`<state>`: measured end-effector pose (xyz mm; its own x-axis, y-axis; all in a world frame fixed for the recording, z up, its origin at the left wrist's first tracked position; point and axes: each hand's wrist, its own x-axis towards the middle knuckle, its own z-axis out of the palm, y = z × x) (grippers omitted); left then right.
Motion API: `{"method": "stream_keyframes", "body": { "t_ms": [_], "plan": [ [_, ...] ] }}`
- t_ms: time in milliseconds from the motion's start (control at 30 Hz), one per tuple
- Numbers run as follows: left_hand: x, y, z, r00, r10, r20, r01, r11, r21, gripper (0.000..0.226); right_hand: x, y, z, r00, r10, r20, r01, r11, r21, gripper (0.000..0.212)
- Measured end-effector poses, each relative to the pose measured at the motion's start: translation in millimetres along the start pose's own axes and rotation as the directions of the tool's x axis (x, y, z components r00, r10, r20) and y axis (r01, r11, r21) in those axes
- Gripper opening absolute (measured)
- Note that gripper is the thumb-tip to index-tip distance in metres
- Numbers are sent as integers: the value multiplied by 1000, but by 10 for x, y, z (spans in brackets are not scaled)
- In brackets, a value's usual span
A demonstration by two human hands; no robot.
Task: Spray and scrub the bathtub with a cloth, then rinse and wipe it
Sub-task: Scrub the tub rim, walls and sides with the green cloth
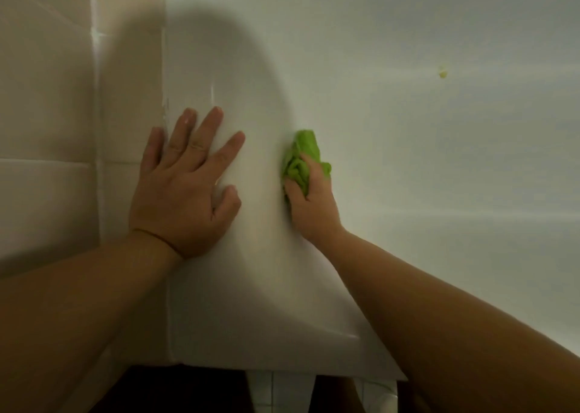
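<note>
Bathtub (pixel 408 130) fills most of what we see, white and smooth, its broad rim running toward us along the beige tiled wall (pixel 47 98) on the left; our left hand (pixel 185 186) lies flat on that rim, palm down, fingers straight and spread, the outer ones reaching the seam with the tiles; our right hand (pixel 309 202) is just over the rim's inner edge, fingers curled round a bunched green cloth (pixel 301 158) that it presses against the tub's inside wall; a small yellowish speck (pixel 443 71) sits farther along the tub surface, well apart from both hands.
</note>
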<state>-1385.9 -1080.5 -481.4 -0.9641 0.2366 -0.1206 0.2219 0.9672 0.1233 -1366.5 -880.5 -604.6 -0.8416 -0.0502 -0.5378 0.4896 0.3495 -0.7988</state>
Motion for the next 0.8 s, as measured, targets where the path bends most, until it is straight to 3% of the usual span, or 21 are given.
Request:
{"method": "stream_keyframes", "body": {
  "t_ms": [67, 133, 200, 367, 467, 533, 667, 800],
  "plan": [
    [30, -4, -15, 999, 21, 32, -22, 999, 31, 74, 9, 399, -111, 982, 179, 65, -175, 983, -60, 47],
    [66, -18, -21, 997, 47, 55, -50, 997, 56, 75, -38, 654, -253, 915, 388, 108, -358, 906, -226, 55],
    [106, -31, -22, 996, 68, 65, -73, 995, 68, 74, -11, 634, -280, 861, 500, 90, -454, 837, -305, 55],
    [204, -62, -31, 992, 114, 51, -118, 990, 73, 69, 99, 373, -113, 908, 406, 104, -393, 911, -125, 60],
    [256, -96, -29, 988, 147, 39, -149, 985, 83, 67, 384, 628, -254, 932, 336, 135, -320, 939, -129, 65],
    [272, -116, -20, 985, 169, 25, -171, 981, 91, 65, 519, 905, -398, 908, 392, 150, -360, 911, -201, 67],
    [296, -130, -10, 982, 186, 15, -187, 978, 93, 64, 523, 1146, -432, 811, 583, 57, -517, 758, -398, 68],
    [314, -131, -16, 979, 204, 6, -204, 974, 97, 62, 563, 1031, -335, 853, 501, 146, -456, 852, -256, 72]
  ]
}}
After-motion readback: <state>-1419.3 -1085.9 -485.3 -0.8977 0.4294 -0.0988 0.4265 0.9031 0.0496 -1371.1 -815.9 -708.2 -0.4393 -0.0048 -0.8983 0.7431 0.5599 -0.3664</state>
